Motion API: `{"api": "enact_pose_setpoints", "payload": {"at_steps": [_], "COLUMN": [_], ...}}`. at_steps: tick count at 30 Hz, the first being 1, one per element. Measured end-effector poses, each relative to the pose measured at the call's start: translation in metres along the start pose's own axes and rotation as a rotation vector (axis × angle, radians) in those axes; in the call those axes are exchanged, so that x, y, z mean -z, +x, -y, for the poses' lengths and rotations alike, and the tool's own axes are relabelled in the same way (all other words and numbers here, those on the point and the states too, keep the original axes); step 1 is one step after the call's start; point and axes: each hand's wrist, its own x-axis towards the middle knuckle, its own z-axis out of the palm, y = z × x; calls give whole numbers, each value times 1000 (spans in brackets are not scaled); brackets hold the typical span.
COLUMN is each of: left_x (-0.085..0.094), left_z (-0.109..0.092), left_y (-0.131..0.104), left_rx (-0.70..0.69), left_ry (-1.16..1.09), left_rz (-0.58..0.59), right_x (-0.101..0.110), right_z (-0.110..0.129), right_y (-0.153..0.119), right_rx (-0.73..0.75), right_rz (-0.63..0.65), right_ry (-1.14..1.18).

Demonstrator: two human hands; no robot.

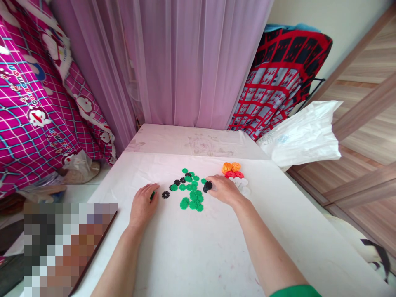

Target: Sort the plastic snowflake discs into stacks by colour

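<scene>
Green notched discs [194, 197] lie loosely heaped and scattered in the middle of the white table, with several black discs [177, 182] along their left side. One black disc [166, 194] sits apart, just right of my left hand [144, 205]. That hand rests on the table, its fingers curled round a dark green piece [152, 195] that shows near the thumb. To the right of the green discs, my right hand [225, 189] grips a small bunch of black discs [207, 187] between thumb and fingers.
Orange discs [227, 167], red discs [234, 175] and white discs [243, 185] are grouped beyond my right hand. A white plastic bag [306, 132] stands at the table's right edge. Purple curtains [198, 62] hang behind the table [198, 255].
</scene>
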Motion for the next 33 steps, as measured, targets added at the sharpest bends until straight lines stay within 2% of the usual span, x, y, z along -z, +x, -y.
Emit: {"api": "enact_pose_setpoints", "payload": {"at_steps": [12,17,19,21,24,29,33], "left_x": [1,0,-1,-1,-2,-3,-4], "left_z": [-1,0,0,0,1,2,2], "left_y": [0,0,0,0,-1,-1,-1], "left_rx": [12,0,-1,-3,-17,-35,-31], "left_ry": [6,3,6,7,1,-8,-5], "left_rz": [6,10,11,7,0,9,9], "right_x": [4,5,0,-10,-32,-55,-61], "right_z": [1,16,32,51,75,91,94], "right_y": [0,-9,-12,-10,-1,16,5], "right_rx": [-53,0,69,176,258,219,189], "right_rz": [0,-129,-174,-155,-139,-59,-14], "right_ry": [-8,2,34,68,60,-13,-14]}}
